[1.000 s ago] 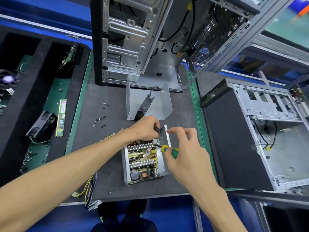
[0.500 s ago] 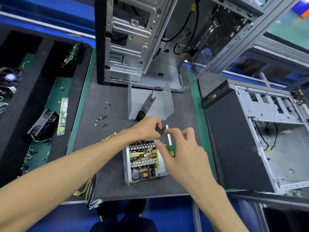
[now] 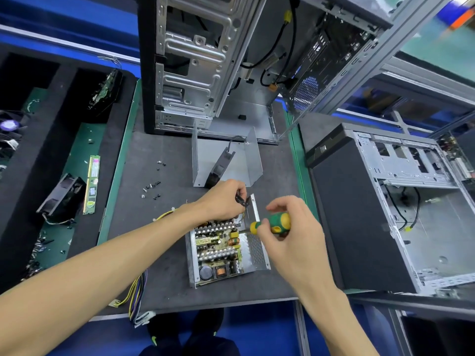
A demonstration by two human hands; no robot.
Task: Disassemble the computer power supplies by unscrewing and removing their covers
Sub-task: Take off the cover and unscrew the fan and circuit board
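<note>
An opened power supply (image 3: 221,253) lies on the grey mat, its circuit board and heat sinks bare. Its removed U-shaped metal cover (image 3: 239,163) stands just behind it with a black fan (image 3: 219,168) leaning inside. My left hand (image 3: 223,201) rests on the supply's far end and grips a small black part or cable there. My right hand (image 3: 290,232) holds a green and yellow screwdriver (image 3: 272,223), its tip pointing left onto the board near the right wall. A bundle of coloured wires (image 3: 136,291) trails off the supply's left side over the table edge.
Loose screws (image 3: 153,188) lie left of the cover. An open computer case (image 3: 205,65) stands at the back, another case (image 3: 385,206) lies at the right. A foam tray on the left holds a fan (image 3: 64,196) and a memory stick (image 3: 92,183).
My right hand turned and lifted, so the screwdriver handle now shows fully and lies nearly level toward the board. My left hand stays on the supply's far end.
</note>
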